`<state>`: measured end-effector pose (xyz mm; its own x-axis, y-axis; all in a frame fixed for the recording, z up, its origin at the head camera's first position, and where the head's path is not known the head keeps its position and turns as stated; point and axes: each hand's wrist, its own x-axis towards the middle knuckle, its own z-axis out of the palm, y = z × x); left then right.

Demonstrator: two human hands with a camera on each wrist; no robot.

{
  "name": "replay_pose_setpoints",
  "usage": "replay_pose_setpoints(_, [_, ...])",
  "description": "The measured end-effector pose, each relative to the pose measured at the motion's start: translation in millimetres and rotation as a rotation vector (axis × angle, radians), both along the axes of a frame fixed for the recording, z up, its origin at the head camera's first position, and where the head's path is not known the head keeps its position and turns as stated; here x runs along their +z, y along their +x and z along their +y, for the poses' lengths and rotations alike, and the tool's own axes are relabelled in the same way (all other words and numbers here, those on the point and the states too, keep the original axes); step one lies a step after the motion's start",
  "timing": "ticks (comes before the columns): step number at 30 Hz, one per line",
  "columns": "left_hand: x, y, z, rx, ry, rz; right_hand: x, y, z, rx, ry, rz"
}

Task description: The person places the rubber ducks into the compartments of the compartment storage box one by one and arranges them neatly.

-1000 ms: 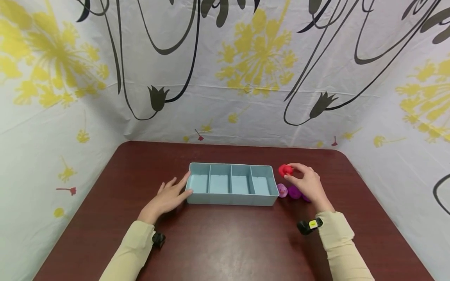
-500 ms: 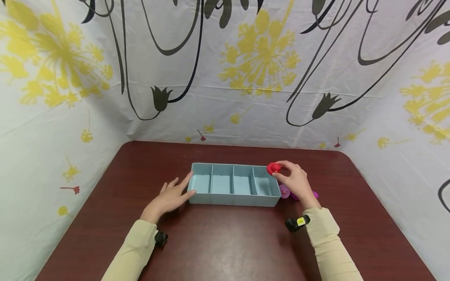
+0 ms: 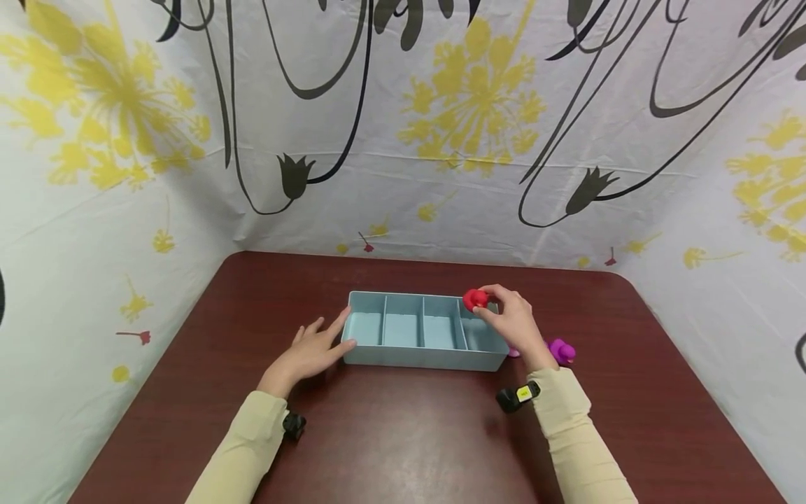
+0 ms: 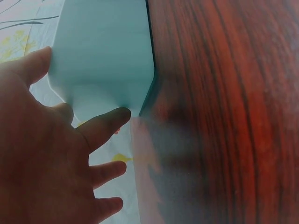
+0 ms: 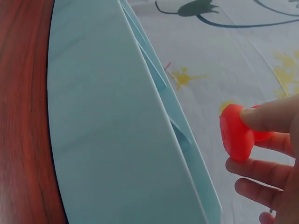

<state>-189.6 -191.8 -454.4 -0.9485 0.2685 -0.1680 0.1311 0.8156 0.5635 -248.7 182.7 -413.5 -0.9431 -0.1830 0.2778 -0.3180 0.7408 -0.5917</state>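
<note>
A pale blue tray [image 3: 425,357] with several compartments in a row lies on the dark red-brown table. My left hand [image 3: 308,357] rests at its left end with fingers spread, thumb and index finger touching the wall; in the left wrist view the fingertips [image 4: 122,114] press lightly on that end. Over the rightmost compartment my right hand [image 3: 513,322] pinches a small red toy duck [image 3: 474,299] between thumb and fingers. The right wrist view shows the red duck [image 5: 236,133] above the tray's rim. A purple toy duck [image 3: 560,351] stands on the table behind the right wrist.
A pink toy [image 3: 513,352], mostly hidden by the right hand, sits against the tray's right end. Behind the table [image 3: 403,434] hangs a white patterned cloth [image 3: 378,140], which also closes off both sides.
My right hand has carried the red duck leftward, from beyond the tray's right end to over its rightmost compartment. The left hand keeps its place on the tray.
</note>
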Motion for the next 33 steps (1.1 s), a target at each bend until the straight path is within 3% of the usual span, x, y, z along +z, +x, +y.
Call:
replay_pose_setpoints(8, [-0.1, 0.7, 1.8, 0.006, 0.014, -0.011, 5.0, -3.5, -19.7, 0.037, -0.002, -0.034])
replay_pose_setpoints(33, [-0.2, -0.8, 1.4, 0.029, 0.015, -0.007, 11.2, -10.5, -91.8, 0.158, 0.011, -0.002])
